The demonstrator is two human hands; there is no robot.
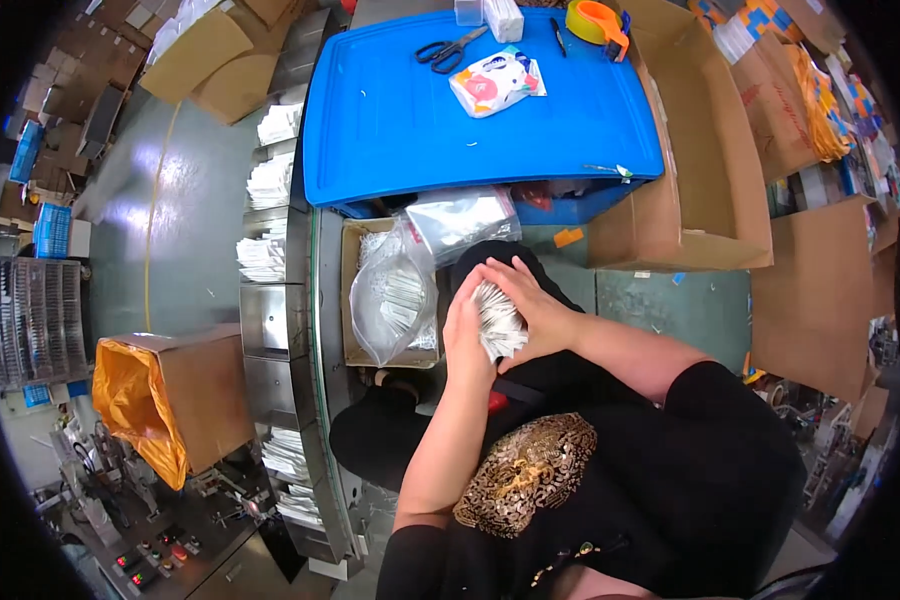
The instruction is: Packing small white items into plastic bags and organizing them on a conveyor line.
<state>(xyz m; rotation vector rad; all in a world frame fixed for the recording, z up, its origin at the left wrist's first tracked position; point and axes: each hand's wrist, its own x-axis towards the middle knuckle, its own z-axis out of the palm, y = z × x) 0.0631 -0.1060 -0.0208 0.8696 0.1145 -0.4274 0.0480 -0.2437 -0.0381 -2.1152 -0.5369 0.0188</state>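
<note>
I have the left hand point(464, 325) and the right hand point(542, 312) closed around one bundle point(501, 325) of white packets above the lap, packed too tightly for me to count. Just left of the bundle, one clear bag point(400, 300) of more packets lies over one carton point(351, 270). Past that I count five white stacks point(262, 258) in one metal rack point(270, 325). Farther off, one blue lid point(400, 130) carries one pair of scissors point(447, 52), one tissue pack point(495, 82) and one pen point(557, 37).
</note>
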